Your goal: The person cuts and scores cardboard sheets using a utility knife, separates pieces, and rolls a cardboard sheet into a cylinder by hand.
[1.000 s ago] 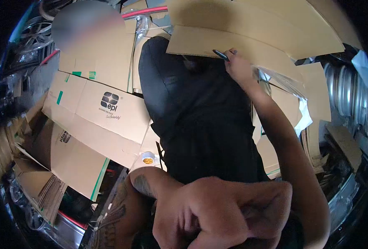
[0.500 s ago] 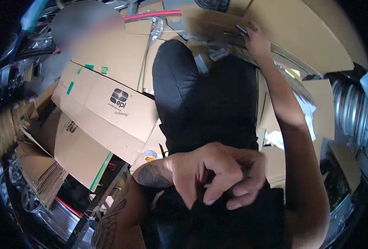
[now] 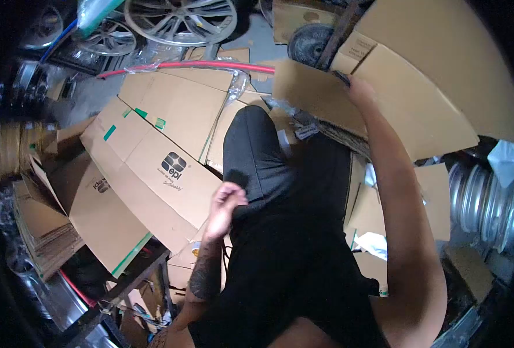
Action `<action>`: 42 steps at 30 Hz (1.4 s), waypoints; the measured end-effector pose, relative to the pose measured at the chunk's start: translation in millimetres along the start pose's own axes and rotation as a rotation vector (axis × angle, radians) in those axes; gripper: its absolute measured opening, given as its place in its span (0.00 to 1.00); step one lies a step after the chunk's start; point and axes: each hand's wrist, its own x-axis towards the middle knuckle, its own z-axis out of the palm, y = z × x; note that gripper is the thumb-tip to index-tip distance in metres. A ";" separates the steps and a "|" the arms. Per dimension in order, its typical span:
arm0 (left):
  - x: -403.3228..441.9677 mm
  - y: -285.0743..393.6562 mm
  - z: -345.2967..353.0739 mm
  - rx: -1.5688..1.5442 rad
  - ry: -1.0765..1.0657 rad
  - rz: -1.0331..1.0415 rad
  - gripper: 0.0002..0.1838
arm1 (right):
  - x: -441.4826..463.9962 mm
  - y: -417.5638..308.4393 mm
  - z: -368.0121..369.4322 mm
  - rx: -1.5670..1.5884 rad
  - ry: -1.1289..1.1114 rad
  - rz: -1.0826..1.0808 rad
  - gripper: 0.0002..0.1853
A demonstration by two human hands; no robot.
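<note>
Right hand [image 3: 361,93]: fingers closed on one slim dark tool [image 3: 341,78], held at the upright cardboard [image 3: 312,91]. Left hand [image 3: 226,204]: fingers loosely curled, blurred, beside dark trousers [image 3: 257,148].

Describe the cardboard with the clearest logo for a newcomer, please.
Start at the dark trousers. To their left, beside the left hand, lies the cardboard sheet. Its epl logo looks larger and clearer than that on the carton farther left.
</note>
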 end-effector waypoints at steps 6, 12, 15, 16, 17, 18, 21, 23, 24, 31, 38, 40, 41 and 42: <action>-25.5 -91.5 -139.4 -0.207 0.628 -0.188 0.05 | -17.8 -22.4 -124.5 0.086 0.061 0.087 0.25; 21.0 -72.0 -112.7 -0.160 0.457 0.009 0.12 | -7.4 -49.9 -218.3 0.379 0.312 -0.062 0.26; 72.5 -27.8 -61.6 -0.117 0.256 0.262 0.24 | -20.0 -118.9 -268.9 0.535 0.285 -0.167 0.22; 87.2 -3.3 -41.9 -0.034 0.223 0.346 0.31 | -26.7 -147.0 -287.2 0.553 0.218 -0.191 0.20; 107.2 8.7 -22.4 -0.125 0.197 0.407 0.38 | -33.7 -172.6 -303.0 0.568 0.153 -0.211 0.18; 127.5 16.6 -8.3 -0.185 0.098 0.461 0.44 | -47.5 -204.0 -315.5 0.553 0.188 -0.271 0.16; 148.7 47.4 51.7 -0.344 0.291 0.578 0.47 | -51.6 -267.3 -325.2 0.499 -0.109 -0.321 0.15; 141.2 61.6 54.7 -0.691 0.527 0.430 0.45 | -44.1 -297.7 -297.0 0.256 0.070 -0.502 0.18; 134.7 48.6 39.8 -0.729 0.532 0.463 0.42 | -55.8 -310.9 -283.8 0.281 0.115 -0.634 0.19; 124.3 -1.6 -86.7 -1.139 0.402 0.462 0.25 | -119.7 -325.7 -284.6 0.041 -0.256 -0.611 0.19; 108.1 5.0 -146.9 -0.669 0.391 0.258 0.27 | -130.6 -323.9 -293.0 0.203 -0.374 -0.873 0.15; 81.6 -4.9 -195.3 -0.080 0.648 0.155 0.34 | -128.3 -319.2 -278.4 0.353 -0.365 -0.855 0.11; 71.6 -24.5 -227.2 0.330 0.865 0.140 0.41 | -128.7 -318.1 -271.9 0.401 -0.356 -0.834 0.11; 33.2 -20.2 -243.1 0.685 1.093 -0.020 0.43 | -128.6 -318.2 -267.9 0.448 -0.344 -0.815 0.12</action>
